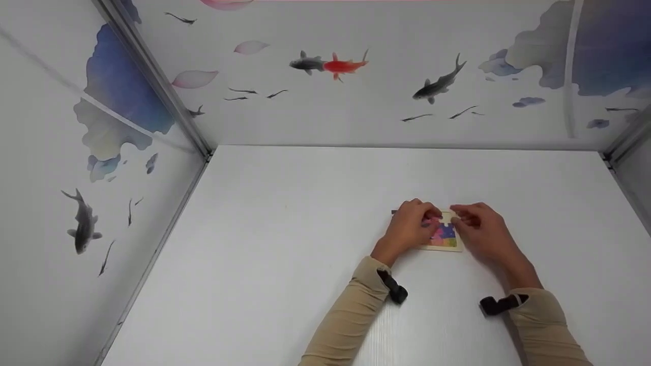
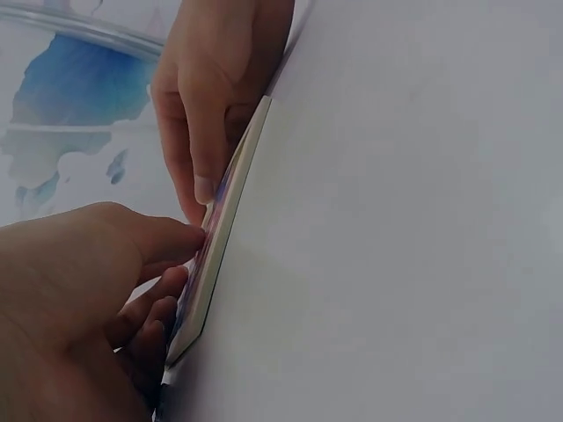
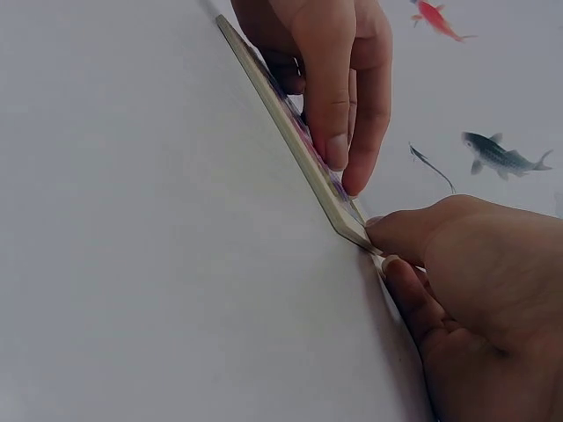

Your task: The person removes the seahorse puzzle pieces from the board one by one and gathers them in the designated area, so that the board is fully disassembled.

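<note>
A small jigsaw puzzle (image 1: 443, 235) in a thin, pale wooden tray (image 1: 441, 248) lies on the white table, its pieces pink, purple, blue, orange and green. A cream patch without colour shows near its upper right corner. My left hand (image 1: 411, 223) arches over the left part and covers it, holding the puzzle with thumb and bent fingers. In the right wrist view, the left thumb (image 3: 336, 145) comes down on the coloured surface. My right hand (image 1: 485, 231) pinches at the puzzle's upper right edge between thumb (image 3: 387, 233) and forefinger. Whether a loose piece is between those fingertips is hidden.
The white table (image 1: 285, 254) extends around the puzzle. Behind it stands a white wall (image 1: 325, 112) printed with fish, and another printed wall (image 1: 40, 152) is at the left. Each sleeved wrist wears a black camera (image 1: 396, 292).
</note>
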Demonstrator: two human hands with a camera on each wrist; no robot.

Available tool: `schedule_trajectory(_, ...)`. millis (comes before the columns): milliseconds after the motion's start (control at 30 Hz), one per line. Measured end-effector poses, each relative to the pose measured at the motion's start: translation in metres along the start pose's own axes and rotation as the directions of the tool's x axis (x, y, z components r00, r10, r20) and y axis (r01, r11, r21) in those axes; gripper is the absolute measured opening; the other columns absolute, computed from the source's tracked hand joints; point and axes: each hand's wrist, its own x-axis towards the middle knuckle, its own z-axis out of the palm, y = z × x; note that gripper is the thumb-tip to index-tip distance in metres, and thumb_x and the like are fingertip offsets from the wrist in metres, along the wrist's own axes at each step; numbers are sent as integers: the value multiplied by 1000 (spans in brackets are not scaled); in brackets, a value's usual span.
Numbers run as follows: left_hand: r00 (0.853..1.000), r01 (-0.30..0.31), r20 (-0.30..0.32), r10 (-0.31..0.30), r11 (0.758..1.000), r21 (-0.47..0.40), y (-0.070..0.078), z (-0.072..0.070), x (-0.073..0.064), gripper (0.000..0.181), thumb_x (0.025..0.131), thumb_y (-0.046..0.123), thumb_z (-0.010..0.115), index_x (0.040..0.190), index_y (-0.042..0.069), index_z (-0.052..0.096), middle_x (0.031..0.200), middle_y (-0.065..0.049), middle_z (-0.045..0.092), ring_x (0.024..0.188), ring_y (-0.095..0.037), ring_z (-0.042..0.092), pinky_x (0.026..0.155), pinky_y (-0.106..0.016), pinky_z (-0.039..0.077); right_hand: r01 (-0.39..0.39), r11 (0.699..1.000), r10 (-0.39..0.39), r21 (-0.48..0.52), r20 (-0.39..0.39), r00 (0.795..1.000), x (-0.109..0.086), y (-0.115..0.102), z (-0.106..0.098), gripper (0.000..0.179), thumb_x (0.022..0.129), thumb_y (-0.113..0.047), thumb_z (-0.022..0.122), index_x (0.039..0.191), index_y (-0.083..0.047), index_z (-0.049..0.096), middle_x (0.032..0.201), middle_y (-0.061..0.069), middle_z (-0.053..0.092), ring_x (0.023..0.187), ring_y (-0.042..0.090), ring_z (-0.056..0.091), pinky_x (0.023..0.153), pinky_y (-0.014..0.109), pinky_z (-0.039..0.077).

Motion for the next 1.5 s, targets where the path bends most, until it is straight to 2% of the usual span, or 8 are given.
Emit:
schedule_trajectory(100, 999, 38, -5, -38, 999, 5, 1, 2, -2, 21, 102, 30, 76, 122, 24, 79, 114, 6, 71, 103, -6, 59, 90, -18, 47, 4, 1000, -4, -4, 2, 1000, 0, 0, 1, 40, 110, -30, 66, 146, -14, 68, 124, 11, 64, 109, 26, 63, 84, 2, 41)
schedule_trajectory(500, 994, 108, 9, -108, 994, 14, 10, 5, 0, 20, 105, 29, 74, 124, 28, 79, 114, 9, 67, 104, -6, 55, 91, -18, 45, -24, 1000, 24, 8, 8, 1000, -1, -1, -3, 41, 110, -32, 66, 148, -16, 67, 128, 11, 64, 112, 27, 62, 84, 0, 41)
schedule_trajectory(800, 995, 95, -14, -94, 995, 40, 12, 4, 0, 19, 104, 27, 75, 122, 26, 80, 115, 8, 66, 106, -6, 57, 92, -19, 47, -17, 1000, 17, 10, 7, 1000, 0, -2, -2, 42, 109, -32, 66, 148, -15, 67, 126, 11, 64, 111, 27, 63, 84, 1, 41)
schedule_trajectory(1067, 994, 95, -49, -93, 994, 51, 17, 4, -1, 16, 104, 23, 74, 119, 25, 79, 130, 6, 63, 123, -10, 55, 104, -22, 49, -14, 1000, 14, 8, 0, 1000, -1, -2, -2, 41, 109, -31, 67, 147, -14, 68, 125, 11, 64, 111, 27, 63, 84, 1, 40)
schedule_trajectory(1233, 995, 79, -59, -75, 995, 63, 17, 5, -1, 17, 104, 24, 75, 120, 24, 77, 128, 6, 66, 122, -11, 56, 105, -22, 48, -10, 1000, 10, 5, -3, 1000, -1, -1, -3, 41, 109, -30, 67, 146, -13, 68, 125, 11, 64, 111, 27, 63, 84, 1, 40)
schedule_trajectory(1367, 996, 64, -68, -61, 997, 51, 16, 4, -1, 21, 103, 23, 76, 123, 24, 74, 126, 5, 68, 119, -12, 58, 103, -22, 48, -3, 1000, 3, 6, -6, 1000, 0, -1, -2, 40, 109, -28, 67, 145, -12, 69, 124, 11, 64, 110, 27, 63, 84, 1, 40)
schedule_trajectory(1500, 995, 67, -72, -67, 998, 1, 14, 2, -2, 31, 101, 23, 79, 131, 22, 69, 127, 4, 69, 120, -12, 58, 104, -21, 49, 2, 1000, -2, 5, -5, 1000, 1, -1, -2, 40, 109, -28, 67, 145, -12, 69, 124, 11, 64, 110, 27, 64, 84, 1, 41)
